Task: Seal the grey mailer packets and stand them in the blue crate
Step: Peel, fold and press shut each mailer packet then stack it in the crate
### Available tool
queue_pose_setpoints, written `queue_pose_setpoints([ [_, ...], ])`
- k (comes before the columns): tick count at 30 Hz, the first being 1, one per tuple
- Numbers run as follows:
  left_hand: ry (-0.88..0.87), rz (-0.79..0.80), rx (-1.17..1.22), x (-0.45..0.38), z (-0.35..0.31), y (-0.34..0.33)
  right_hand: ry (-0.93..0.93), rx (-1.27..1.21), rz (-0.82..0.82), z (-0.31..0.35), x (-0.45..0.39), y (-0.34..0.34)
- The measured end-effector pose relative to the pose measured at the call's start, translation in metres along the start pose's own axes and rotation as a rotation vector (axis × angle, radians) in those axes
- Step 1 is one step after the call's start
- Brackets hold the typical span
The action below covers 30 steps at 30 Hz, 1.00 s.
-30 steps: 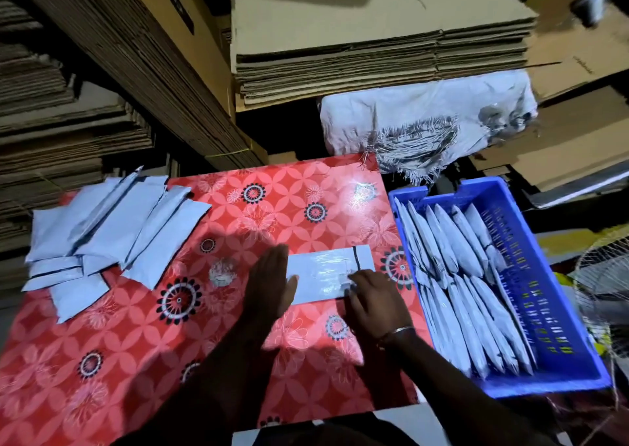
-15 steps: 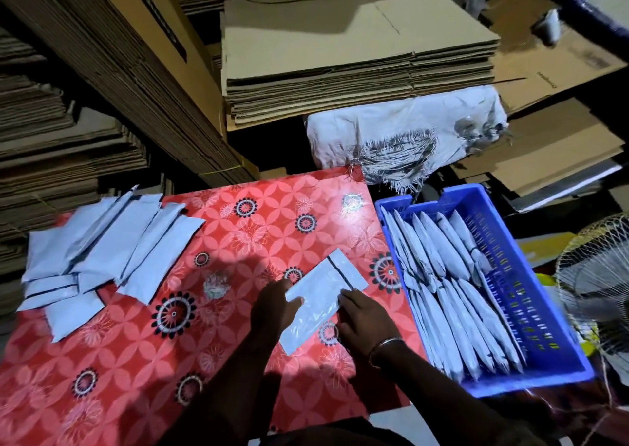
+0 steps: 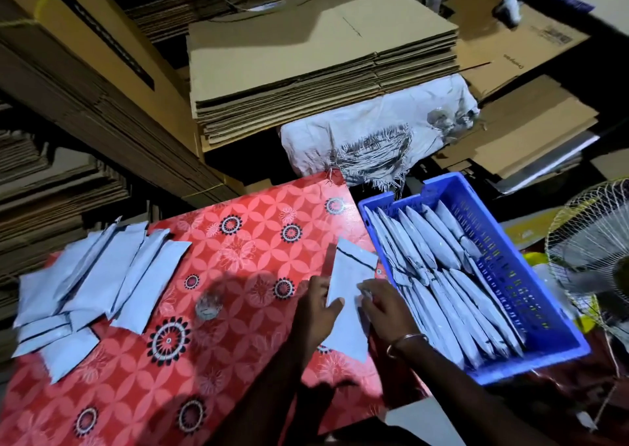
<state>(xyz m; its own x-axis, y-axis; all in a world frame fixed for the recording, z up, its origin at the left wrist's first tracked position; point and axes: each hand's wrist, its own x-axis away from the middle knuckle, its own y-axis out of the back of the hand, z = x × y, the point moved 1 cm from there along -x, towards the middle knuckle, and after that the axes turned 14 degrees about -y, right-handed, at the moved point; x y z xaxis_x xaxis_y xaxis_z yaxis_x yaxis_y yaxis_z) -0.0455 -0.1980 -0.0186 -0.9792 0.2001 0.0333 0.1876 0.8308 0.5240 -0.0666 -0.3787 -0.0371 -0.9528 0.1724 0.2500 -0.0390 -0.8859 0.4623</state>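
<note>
fan (image 3: 592, 258) cut off (right edge), mailer (image 3: 347, 296) motion-blurred

I sit at a table covered in a red cloth (image 3: 238, 241) printed with floral circles, in a dim storeroom. Flattened brown cardboard sheets (image 3: 306, 71) lie stacked ahead of me, and more cardboard stacks (image 3: 51, 180) rise on my left. A frayed white sack (image 3: 374, 136) sits beneath the stack ahead. More flat cardboard (image 3: 531, 129) lies to my right. A white wire-caged fan (image 3: 592, 258) stands at the right edge. Light falls from above, leaving dark gaps between the piles.
</note>
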Motion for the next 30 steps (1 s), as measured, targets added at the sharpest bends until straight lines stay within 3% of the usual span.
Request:
queue_pose_setpoints([
  [9, -0.156, 0.122, 0.045, -0.071, -0.059, -0.07, -0.14, -0.037, -0.105, -0.016, -0.048, 0.072],
  [20, 0.194, 0.292, 0.197, -0.158, -0.079, -0.143, -0.371, -0.134, -0.061, -0.032, -0.138, 0.11],
  [26, 0.235, 0.272, 0.108, -0.193, -0.043, -0.167, -0.504, -0.128, 0.036, -0.047, -0.156, 0.095],
  [30, 0.244, 0.309, 0.087, -0.199, -0.056, -0.153, -0.494, -0.095, 0.03, -0.052, -0.154, 0.084],
])
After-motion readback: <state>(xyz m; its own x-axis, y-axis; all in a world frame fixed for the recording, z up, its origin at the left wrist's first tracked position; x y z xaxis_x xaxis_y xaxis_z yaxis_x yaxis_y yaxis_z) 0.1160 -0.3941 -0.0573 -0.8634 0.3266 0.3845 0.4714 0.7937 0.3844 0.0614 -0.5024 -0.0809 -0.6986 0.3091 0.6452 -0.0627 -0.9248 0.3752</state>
